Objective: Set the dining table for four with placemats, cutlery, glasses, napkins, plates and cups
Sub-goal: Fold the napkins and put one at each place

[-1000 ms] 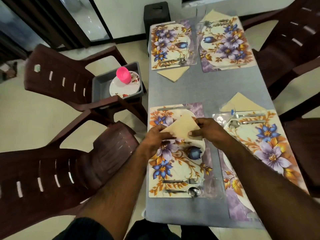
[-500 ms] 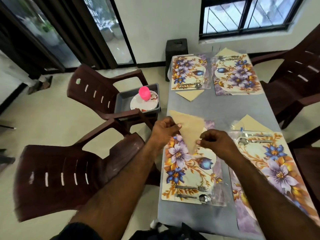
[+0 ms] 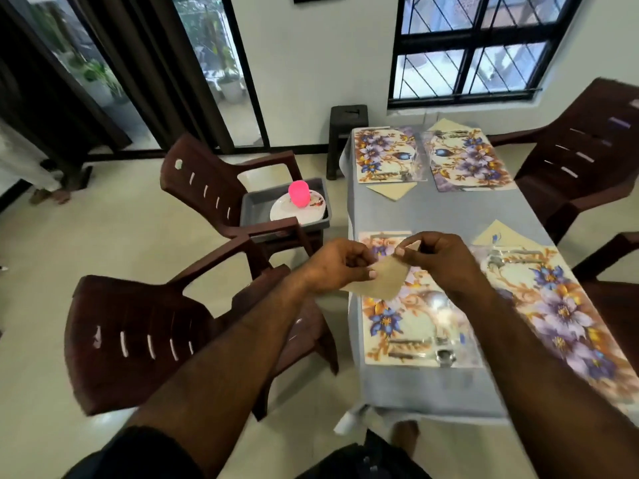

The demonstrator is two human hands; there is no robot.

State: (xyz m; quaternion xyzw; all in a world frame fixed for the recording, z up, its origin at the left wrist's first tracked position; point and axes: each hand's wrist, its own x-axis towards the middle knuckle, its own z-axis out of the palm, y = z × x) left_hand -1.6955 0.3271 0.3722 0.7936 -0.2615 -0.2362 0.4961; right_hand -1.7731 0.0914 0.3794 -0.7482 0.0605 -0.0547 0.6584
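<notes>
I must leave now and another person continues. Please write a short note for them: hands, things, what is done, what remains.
Left hand and right hand both pinch a napkin above the near left mat.
Done: four mats, each with cutlery; three napkins laid.
Plates and pink cup wait in the grey tub on a chair.
Left: lay this napkin, then plates, cups, glasses. No glasses are visible.

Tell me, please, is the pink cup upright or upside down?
Cannot tell: the pink cup stands on a plate, but blur hides its rim.
</notes>
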